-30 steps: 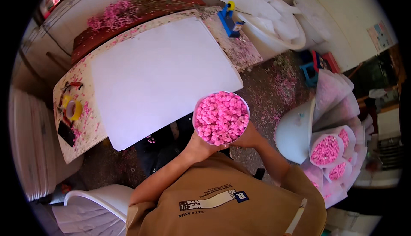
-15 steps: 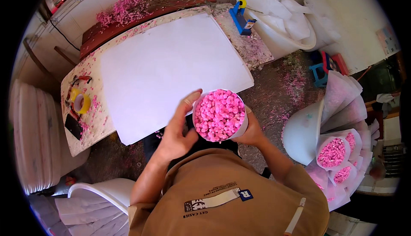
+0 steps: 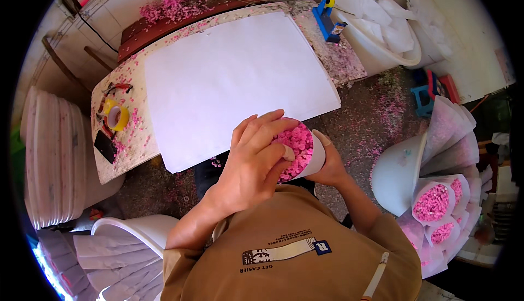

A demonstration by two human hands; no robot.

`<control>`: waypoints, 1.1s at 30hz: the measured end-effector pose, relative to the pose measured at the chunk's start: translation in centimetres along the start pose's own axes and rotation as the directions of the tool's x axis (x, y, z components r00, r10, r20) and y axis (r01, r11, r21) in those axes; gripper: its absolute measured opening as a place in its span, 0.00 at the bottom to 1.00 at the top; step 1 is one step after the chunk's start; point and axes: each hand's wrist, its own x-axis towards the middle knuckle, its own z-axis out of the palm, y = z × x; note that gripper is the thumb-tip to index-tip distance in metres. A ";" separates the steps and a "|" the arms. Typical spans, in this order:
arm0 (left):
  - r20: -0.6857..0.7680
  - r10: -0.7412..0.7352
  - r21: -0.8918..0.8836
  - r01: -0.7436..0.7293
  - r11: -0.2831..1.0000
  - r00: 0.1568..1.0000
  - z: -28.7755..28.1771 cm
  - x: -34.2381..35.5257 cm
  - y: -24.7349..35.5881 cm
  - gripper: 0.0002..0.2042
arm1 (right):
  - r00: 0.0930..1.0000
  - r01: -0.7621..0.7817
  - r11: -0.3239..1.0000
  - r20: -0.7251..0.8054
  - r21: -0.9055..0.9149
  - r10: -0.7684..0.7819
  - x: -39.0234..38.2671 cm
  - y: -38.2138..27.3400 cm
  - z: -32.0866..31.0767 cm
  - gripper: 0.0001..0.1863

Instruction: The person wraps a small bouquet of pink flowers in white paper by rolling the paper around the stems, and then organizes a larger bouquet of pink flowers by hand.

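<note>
A bouquet of small pink flowers [image 3: 298,147] in a white paper sleeve [image 3: 312,164] is held over my lap, below the table's front edge. My left hand [image 3: 256,159] lies over its top and left side with fingers bent, pressed onto the blossoms, covering part of them. My right hand [image 3: 328,167] grips the sleeve from the right. A large white paper sheet [image 3: 229,72] lies on the petal-strewn table [image 3: 106,167] just beyond both hands.
Tape rolls [image 3: 117,117], pliers [image 3: 120,86] and a phone [image 3: 105,147] lie at left; a blue tape dispenser [image 3: 327,22] stands back right. Loose flowers [image 3: 174,3] top a red board. Tubs [image 3: 390,178] hold wrapped bouquets and paper; stacked tubs [image 3: 52,153] stand left.
My left hand left the sleeve's side, rose, and now covers much of the blossom top with bent fingers. My right hand still holds the sleeve. The view has shifted slightly.
</note>
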 end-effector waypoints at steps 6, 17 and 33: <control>-0.141 -0.085 -0.047 0.079 0.996 0.986 0.1 -1.3 -0.9 0.11 | 0.998 0.052 0.999 -0.020 -0.006 -0.052 0.3 -0.1 0.0 0.57; -0.070 -0.160 0.078 0.166 0.983 0.985 -1.1 0.5 -0.7 0.10 | 0.999 0.031 0.998 0.013 -0.058 -0.031 0.6 -0.8 0.3 0.54; 0.116 -0.229 0.203 0.203 0.958 0.966 -1.4 -0.2 0.2 0.05 | 0.967 0.254 0.966 0.046 -0.039 -0.252 3.3 -6.7 -0.3 0.37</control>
